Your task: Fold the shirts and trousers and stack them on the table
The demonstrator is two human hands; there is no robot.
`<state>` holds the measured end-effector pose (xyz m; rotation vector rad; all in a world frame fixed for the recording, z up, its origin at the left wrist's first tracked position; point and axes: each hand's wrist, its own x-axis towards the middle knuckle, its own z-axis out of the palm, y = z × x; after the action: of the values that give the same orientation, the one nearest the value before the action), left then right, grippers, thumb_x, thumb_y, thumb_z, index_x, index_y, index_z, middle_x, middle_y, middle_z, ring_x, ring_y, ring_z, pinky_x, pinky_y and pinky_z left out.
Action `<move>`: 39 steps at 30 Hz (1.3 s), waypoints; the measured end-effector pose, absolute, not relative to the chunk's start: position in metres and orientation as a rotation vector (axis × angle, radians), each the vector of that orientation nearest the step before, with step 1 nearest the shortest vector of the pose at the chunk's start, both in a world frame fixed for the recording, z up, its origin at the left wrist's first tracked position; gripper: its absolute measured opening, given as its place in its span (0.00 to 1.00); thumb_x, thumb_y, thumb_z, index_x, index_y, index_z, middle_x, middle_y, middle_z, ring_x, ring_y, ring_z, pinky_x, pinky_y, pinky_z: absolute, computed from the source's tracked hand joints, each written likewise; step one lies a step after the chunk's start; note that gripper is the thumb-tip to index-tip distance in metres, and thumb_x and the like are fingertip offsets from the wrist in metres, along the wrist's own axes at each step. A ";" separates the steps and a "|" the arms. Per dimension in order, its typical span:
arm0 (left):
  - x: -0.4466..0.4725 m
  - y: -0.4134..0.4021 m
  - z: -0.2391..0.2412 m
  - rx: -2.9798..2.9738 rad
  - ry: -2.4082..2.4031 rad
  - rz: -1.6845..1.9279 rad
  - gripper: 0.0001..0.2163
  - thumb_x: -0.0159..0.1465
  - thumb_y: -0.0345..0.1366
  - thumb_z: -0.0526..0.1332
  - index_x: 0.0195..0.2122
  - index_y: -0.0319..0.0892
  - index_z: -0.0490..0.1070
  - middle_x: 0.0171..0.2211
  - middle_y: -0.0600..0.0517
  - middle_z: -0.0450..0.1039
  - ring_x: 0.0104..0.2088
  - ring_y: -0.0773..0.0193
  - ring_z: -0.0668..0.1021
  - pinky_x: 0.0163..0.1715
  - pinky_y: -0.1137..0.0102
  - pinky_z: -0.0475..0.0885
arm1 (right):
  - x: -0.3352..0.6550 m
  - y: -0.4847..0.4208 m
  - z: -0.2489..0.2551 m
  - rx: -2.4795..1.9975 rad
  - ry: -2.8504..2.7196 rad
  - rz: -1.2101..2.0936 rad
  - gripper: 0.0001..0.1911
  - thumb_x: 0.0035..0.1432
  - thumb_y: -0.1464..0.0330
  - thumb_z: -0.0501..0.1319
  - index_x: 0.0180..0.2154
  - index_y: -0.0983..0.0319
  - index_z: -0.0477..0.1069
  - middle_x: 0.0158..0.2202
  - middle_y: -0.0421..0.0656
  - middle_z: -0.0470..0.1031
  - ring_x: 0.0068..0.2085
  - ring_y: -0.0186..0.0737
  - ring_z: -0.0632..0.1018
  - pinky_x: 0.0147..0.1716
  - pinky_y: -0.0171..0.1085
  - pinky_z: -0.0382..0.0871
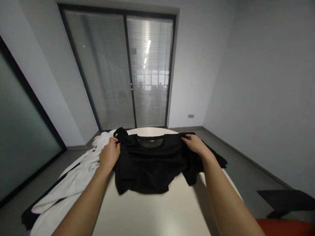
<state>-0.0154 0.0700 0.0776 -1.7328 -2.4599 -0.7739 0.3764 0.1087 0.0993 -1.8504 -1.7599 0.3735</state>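
A black short-sleeved T-shirt [150, 164] is stretched between my two hands over the table, its neckline on the far side and its hem hanging toward me. My left hand [110, 153] pinches the shirt at its left shoulder. At the right shoulder, my right hand [195, 144] grips the cloth between thumb and fingers. A small pale label shows inside the collar. Dark fabric [218, 157] lies beyond my right wrist; whether it belongs to the same shirt I cannot tell.
White garments [78, 177] with dark parts lie heaped along the left side of the pale table [147, 213]. A black bundle with a yellow mark [120, 132] sits behind my left hand. At lower right are a black chair armrest [287, 200] and a red seat [285, 227].
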 end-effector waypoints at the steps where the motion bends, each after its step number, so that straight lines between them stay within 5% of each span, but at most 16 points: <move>1: -0.015 0.070 0.077 -1.739 -2.459 -0.737 0.14 0.68 0.39 0.52 0.53 0.45 0.65 0.42 0.45 0.80 0.43 0.48 0.81 0.38 0.63 0.70 | 0.377 0.107 0.100 -1.941 -1.795 0.322 0.18 0.64 0.62 0.57 0.48 0.64 0.78 0.48 0.53 0.79 0.50 0.51 0.79 0.49 0.40 0.69; 6: -0.010 0.066 0.075 -1.886 -2.425 -0.470 0.14 0.68 0.42 0.52 0.50 0.41 0.67 0.45 0.40 0.78 0.46 0.47 0.80 0.41 0.61 0.71 | 0.373 0.093 0.107 -2.268 -1.775 0.211 0.21 0.62 0.54 0.59 0.46 0.61 0.79 0.47 0.56 0.79 0.49 0.57 0.80 0.44 0.46 0.72; 11: -0.007 0.061 0.068 -2.056 -2.485 -0.111 0.30 0.58 0.56 0.62 0.53 0.37 0.68 0.49 0.33 0.77 0.49 0.39 0.79 0.44 0.55 0.72 | 0.371 0.089 0.114 -2.307 -1.783 0.312 0.16 0.61 0.58 0.60 0.36 0.63 0.80 0.36 0.55 0.81 0.40 0.53 0.82 0.39 0.44 0.73; 14: -0.007 0.059 0.062 -2.202 -2.439 0.029 0.23 0.55 0.48 0.68 0.47 0.39 0.73 0.48 0.35 0.78 0.49 0.40 0.79 0.44 0.57 0.73 | 0.371 0.092 0.112 -2.166 -1.833 0.584 0.18 0.64 0.62 0.57 0.29 0.66 0.76 0.28 0.52 0.80 0.28 0.42 0.81 0.31 0.37 0.73; 19: -0.011 0.063 0.065 -2.194 -2.370 -0.086 0.10 0.62 0.35 0.61 0.44 0.40 0.75 0.44 0.38 0.80 0.46 0.44 0.81 0.43 0.59 0.73 | 0.366 0.098 0.108 -1.842 -1.556 1.001 0.13 0.68 0.65 0.52 0.46 0.66 0.70 0.36 0.51 0.81 0.22 0.35 0.79 0.21 0.32 0.71; 23: -0.015 0.076 0.071 -2.066 -2.368 -0.617 0.16 0.69 0.35 0.51 0.56 0.40 0.67 0.45 0.42 0.80 0.40 0.57 0.83 0.44 0.65 0.73 | 0.365 0.109 0.102 -1.594 -1.388 0.892 0.18 0.68 0.66 0.51 0.57 0.64 0.63 0.52 0.55 0.76 0.39 0.43 0.83 0.30 0.36 0.79; 26: -0.014 0.084 0.065 -2.000 -2.205 -1.085 0.24 0.66 0.36 0.57 0.63 0.38 0.59 0.59 0.40 0.70 0.48 0.58 0.80 0.49 0.68 0.72 | 0.365 0.118 0.087 -1.377 -1.523 0.725 0.33 0.66 0.67 0.54 0.68 0.61 0.46 0.65 0.55 0.63 0.61 0.45 0.71 0.51 0.42 0.75; 28: -0.009 0.084 0.059 -2.052 -2.162 -1.043 0.27 0.63 0.40 0.61 0.62 0.37 0.60 0.61 0.39 0.66 0.52 0.55 0.77 0.51 0.65 0.71 | 0.365 0.120 0.074 -1.377 -1.700 0.630 0.45 0.64 0.67 0.58 0.71 0.63 0.30 0.70 0.55 0.54 0.68 0.43 0.61 0.63 0.44 0.61; 31: 0.006 0.075 0.052 -2.246 -2.276 -0.750 0.22 0.62 0.46 0.62 0.54 0.41 0.68 0.50 0.43 0.75 0.46 0.54 0.80 0.45 0.65 0.72 | 0.365 0.119 0.057 -1.576 -1.958 0.650 0.56 0.59 0.69 0.63 0.70 0.67 0.21 0.69 0.61 0.53 0.67 0.47 0.62 0.66 0.45 0.54; 34: 0.027 0.062 0.050 -2.469 -2.290 -0.493 0.20 0.61 0.50 0.62 0.50 0.45 0.70 0.39 0.50 0.79 0.41 0.55 0.81 0.38 0.67 0.72 | 0.361 0.117 0.048 -1.693 -2.163 0.690 0.59 0.50 0.69 0.70 0.71 0.68 0.34 0.66 0.61 0.60 0.64 0.51 0.68 0.63 0.44 0.59; 39: 0.052 0.052 0.041 -2.485 -2.089 -0.341 0.26 0.58 0.49 0.65 0.57 0.49 0.69 0.50 0.45 0.76 0.49 0.50 0.79 0.42 0.64 0.72 | 0.347 0.115 0.045 -1.780 -2.431 0.551 0.39 0.40 0.70 0.75 0.57 0.63 0.71 0.56 0.53 0.74 0.56 0.53 0.75 0.54 0.39 0.67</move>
<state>0.0523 0.0516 0.0406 -2.4849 -2.0889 -0.3406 0.3465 0.1148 0.0455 -1.7802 -2.4313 0.5510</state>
